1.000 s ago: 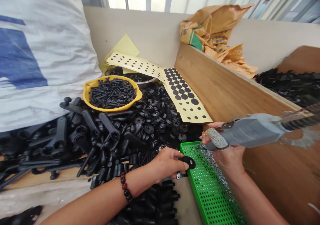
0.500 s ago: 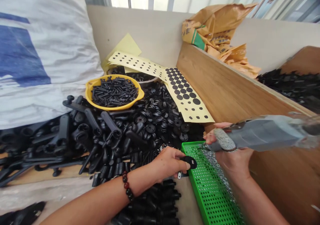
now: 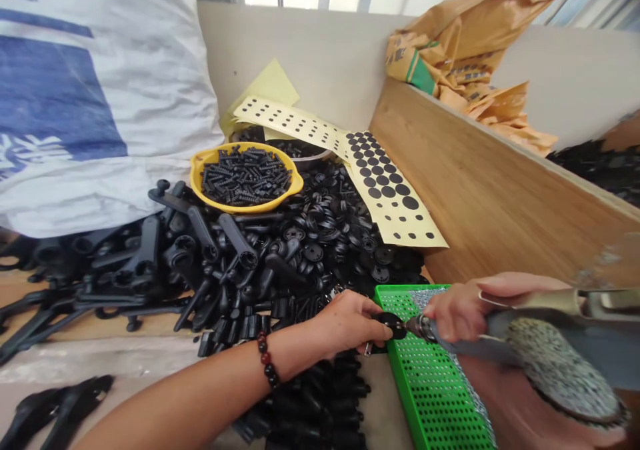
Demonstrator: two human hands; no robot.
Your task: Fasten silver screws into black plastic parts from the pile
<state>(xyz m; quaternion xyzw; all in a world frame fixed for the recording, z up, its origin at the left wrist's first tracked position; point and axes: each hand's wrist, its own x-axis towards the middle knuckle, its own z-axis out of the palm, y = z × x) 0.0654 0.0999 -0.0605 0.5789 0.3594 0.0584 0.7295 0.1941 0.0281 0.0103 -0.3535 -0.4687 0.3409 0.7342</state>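
Between the thumb and fingers of my left hand is a round black plastic part with a slot near its middle. A small metal piece sticks out below those fingers. My right hand is closed around a grey power screwdriver, its rear blurred and a speckled pad on its side. The screwdriver's tip meets the face of the black part, or comes very close to it. Beneath them lies a green perforated tray with small silvery screws along its right side.
Loose black plastic arms and discs are heaped at the left and centre. Behind them is a yellow basket of black threaded pieces. Dotted sticker sheets lean by a wooden board. A white sack stands left.
My right hand has turned the screwdriver and brought its tip from over the tray's screws leftward to the black part. My left hand keeps its hold. The view has shifted slightly.
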